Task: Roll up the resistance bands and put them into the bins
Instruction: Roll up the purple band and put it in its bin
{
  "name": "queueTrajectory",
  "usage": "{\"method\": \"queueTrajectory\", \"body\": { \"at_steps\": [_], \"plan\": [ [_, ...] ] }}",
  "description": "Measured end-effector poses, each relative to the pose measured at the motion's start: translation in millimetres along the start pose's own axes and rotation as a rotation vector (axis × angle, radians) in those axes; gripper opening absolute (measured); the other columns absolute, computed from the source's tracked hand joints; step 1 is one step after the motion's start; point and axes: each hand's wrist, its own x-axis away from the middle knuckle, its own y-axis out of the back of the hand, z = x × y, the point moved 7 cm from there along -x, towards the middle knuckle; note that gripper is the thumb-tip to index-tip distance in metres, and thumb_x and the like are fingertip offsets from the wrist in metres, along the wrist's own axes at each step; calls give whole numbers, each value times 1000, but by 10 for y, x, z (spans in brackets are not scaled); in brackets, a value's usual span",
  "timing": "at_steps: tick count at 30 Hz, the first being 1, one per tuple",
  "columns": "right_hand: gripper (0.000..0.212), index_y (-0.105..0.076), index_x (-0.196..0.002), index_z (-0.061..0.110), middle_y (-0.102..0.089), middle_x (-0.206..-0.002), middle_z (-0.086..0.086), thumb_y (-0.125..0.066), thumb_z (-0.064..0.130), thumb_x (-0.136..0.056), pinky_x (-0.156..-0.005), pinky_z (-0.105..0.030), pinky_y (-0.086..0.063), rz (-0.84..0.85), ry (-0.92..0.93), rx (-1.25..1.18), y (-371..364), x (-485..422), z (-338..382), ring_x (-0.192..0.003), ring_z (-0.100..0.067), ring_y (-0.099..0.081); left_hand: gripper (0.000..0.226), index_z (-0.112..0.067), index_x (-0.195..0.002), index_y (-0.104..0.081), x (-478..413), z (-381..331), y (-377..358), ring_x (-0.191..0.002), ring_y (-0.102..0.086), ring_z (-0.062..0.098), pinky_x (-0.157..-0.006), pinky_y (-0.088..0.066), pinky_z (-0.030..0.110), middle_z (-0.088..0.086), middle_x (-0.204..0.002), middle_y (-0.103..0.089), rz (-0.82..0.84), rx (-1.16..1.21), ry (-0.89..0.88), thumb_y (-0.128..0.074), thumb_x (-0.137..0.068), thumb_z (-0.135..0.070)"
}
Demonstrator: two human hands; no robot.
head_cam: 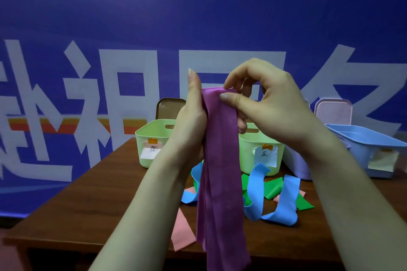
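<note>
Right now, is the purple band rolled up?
No: the purple band hangs unrolled, the left hand holding it, the right hand pinching its top.
</note>
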Motion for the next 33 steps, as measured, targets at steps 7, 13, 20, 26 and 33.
{"method": "queueTrajectory", "body": {
  "at_steps": [7, 13, 20, 26, 33],
  "plan": [
    [27, -58, -106, 26, -52, -99, 20, -70, 26, -81, -92, -33, -42, 89, -61, 80, -56, 4, -38, -96, -6, -52, 86, -13, -92, -75, 60, -47, -17, -52, -59, 23, -58, -51, 27, 12, -51, -58, -35, -128, -36, -12, -88, -71],
    [23, -67, -112, 18, -62, -114, 12, -59, 15, -91, -85, -32, -48, 236, -71, -53, -206, 69, -73, -72, 1, -67, 91, -17, -50, -70, 107, -45, 11, -50, -61, 18, -57, -51, 26, 7, -46, -58, -86, -237, -18, -7, -86, -72],
    [23, -74, -97, 20, -72, -84, 15, -65, 1, -86, -62, -25, -56, 104, -129, -227, -155, 81, -126, -70, -6, -69, 73, -14, -118, -55, 49, -45, 87, -61, -70, 17, -54, -56, 24, 5, -71, -72, -81, -98, -100, -9, -92, -64],
    [27, -73, -93, 21, -71, -83, 12, -68, -3, -80, -79, -26, -56, -197, -192, -289, 63, 11, -281, -78, 0, -66, 28, -17, -102, -67, 10, -45, 150, -93, -64, 9, -84, -51, 31, -5, -95, -70, -84, -317, -267, -49, -95, -38],
    [26, -66, -104, 12, -68, -87, -1, -70, 1, -81, -66, -17, -50, -70, -409, -578, -59, 47, -472, -71, -3, -63, 16, -11, -98, -68, 17, 37, 180, -80, -65, 7, -72, -53, 19, -2, -85, -72, -98, -307, -316, -57, -91, -2]
  ]
}}
